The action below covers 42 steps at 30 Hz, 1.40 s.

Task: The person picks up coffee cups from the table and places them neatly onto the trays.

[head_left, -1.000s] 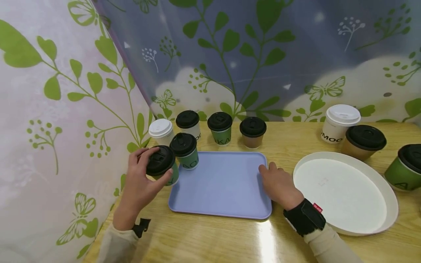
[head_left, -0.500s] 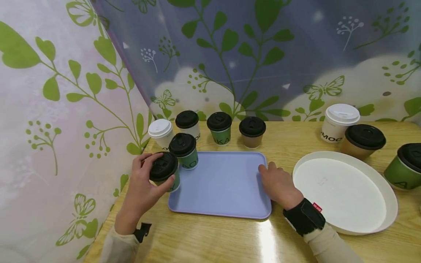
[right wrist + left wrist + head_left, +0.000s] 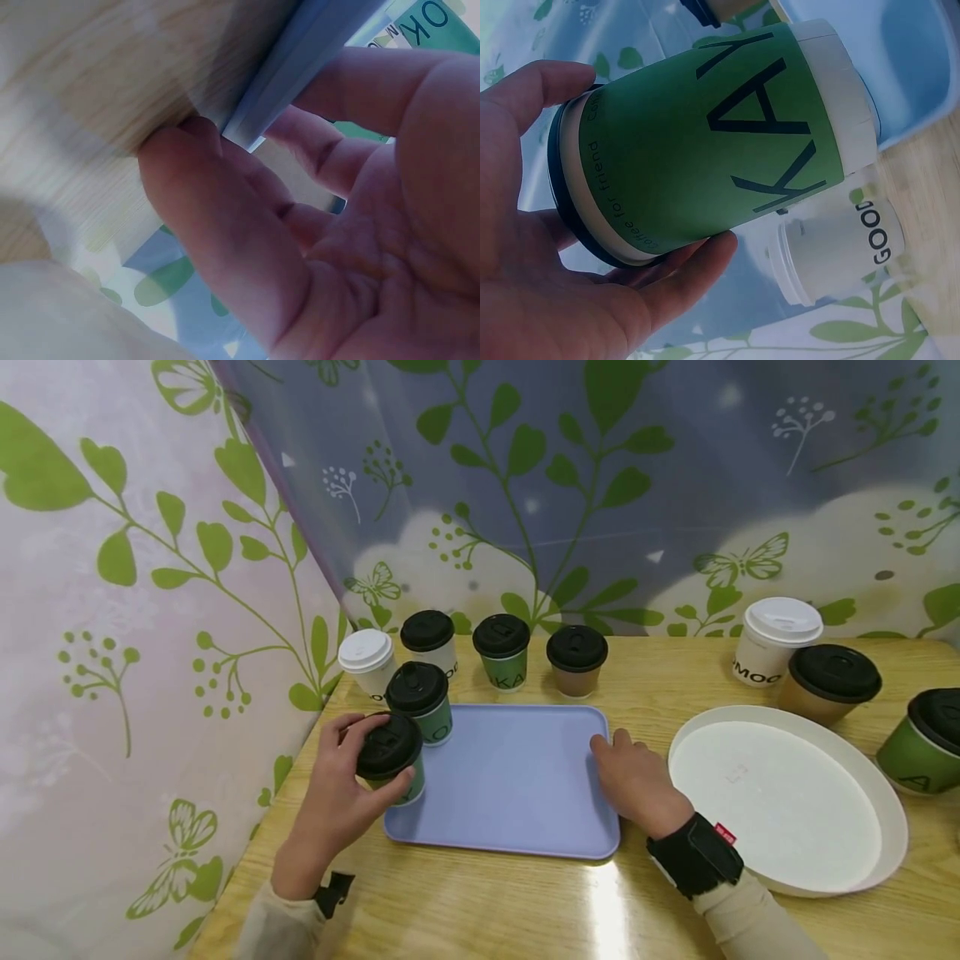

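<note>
In the head view my left hand (image 3: 342, 785) grips a green paper coffee cup (image 3: 712, 135) round its black lid (image 3: 389, 744), fingers on one side and thumb on the other. This cup is over the tray's left edge; whether its base touches the tray I cannot tell. Just behind it a second green cup (image 3: 432, 724) with a black lid stands at the tray's back left corner. My right hand (image 3: 636, 781) holds the right rim of the blue rectangular tray (image 3: 517, 785), its fingers on both sides of the edge (image 3: 274, 97) in the right wrist view.
Behind the tray stand a white-lidded cup (image 3: 367, 664), a black-lidded white cup (image 3: 430, 639), a green cup (image 3: 503, 652) and a brown cup (image 3: 576, 662). Rightward, a round white tray (image 3: 780, 802) lies before a white cup (image 3: 772, 639), a brown cup (image 3: 828, 683) and a green cup (image 3: 922, 743).
My left hand has moved the green cup rightward and a little nearer to me, from beside the tray's left edge to over it. The right hand and the tray have stayed put.
</note>
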Each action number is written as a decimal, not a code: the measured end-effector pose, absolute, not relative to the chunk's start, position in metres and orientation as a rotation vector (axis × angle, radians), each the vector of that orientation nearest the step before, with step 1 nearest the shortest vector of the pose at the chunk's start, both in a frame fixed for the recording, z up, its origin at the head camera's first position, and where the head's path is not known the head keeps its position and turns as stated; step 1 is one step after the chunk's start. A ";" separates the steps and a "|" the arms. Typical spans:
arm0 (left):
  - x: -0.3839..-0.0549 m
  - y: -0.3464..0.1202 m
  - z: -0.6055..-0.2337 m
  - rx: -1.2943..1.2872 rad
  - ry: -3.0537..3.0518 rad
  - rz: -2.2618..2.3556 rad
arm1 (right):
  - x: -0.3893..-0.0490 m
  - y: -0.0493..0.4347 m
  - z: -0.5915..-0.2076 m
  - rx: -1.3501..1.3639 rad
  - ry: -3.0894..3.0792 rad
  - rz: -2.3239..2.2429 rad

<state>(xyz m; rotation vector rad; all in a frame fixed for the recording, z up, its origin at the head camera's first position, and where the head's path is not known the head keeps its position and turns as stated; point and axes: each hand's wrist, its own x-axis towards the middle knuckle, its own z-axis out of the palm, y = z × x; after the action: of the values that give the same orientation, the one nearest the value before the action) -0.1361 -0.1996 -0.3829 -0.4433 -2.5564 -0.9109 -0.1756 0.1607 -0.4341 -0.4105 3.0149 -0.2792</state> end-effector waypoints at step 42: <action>-0.149 -0.199 -0.392 -0.410 -2.606 -0.875 | -0.174 0.161 -0.434 -0.420 3.021 -0.290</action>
<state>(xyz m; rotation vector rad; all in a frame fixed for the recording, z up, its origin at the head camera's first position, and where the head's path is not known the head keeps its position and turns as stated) -0.1493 -0.1989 -0.3918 -0.4097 -2.6056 -0.8747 -0.1738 0.1608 -0.4336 -0.4195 3.0212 -0.2904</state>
